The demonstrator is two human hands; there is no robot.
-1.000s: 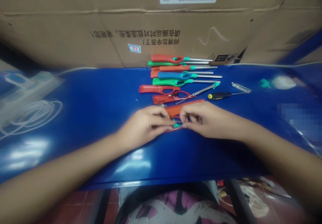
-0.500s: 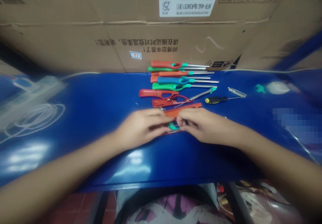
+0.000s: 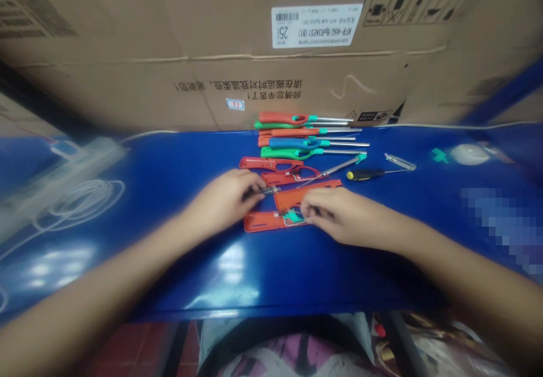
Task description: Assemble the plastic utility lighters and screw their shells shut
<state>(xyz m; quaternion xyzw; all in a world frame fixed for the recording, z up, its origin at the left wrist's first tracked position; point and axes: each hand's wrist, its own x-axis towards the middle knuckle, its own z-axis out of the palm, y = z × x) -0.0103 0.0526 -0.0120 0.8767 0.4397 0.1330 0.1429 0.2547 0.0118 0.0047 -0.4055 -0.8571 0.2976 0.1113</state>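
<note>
On the glossy blue tabletop (image 3: 169, 275), the nearest piece is an open orange-red plastic handle half (image 3: 259, 222), lying lengthwise with its hollow side up; clock directions are taken from it, twelve pointing away from the person. Inside its right part sits a small teal plastic fitting (image 3: 292, 216) with a thin pale wire.

At three o'clock, the right hand (image 3: 339, 213) has its fingers curled in and its fingertips at the fitting's right side; whether they pinch anything cannot be told. At ten o'clock, the left hand (image 3: 231, 200) has thumb and fingers closed on a slim dark-and-clear piece with a silvery end (image 3: 270, 190), held off the handle half.

Just beyond, towards twelve, lies an orange plastic shell half (image 3: 288, 197), then two red plastic shell halves (image 3: 271, 164). A silver metal tube with a teal tip (image 3: 341, 165) slants at one o'clock; a black-and-yellow screwdriver (image 3: 363, 174) lies at two. A coiled white cable (image 3: 80, 204) rests at nine.

Farther off, towards twelve, long-nosed lighters with coloured plastic handles (image 3: 286, 144) lie before a brown cardboard box (image 3: 127, 94).
</note>
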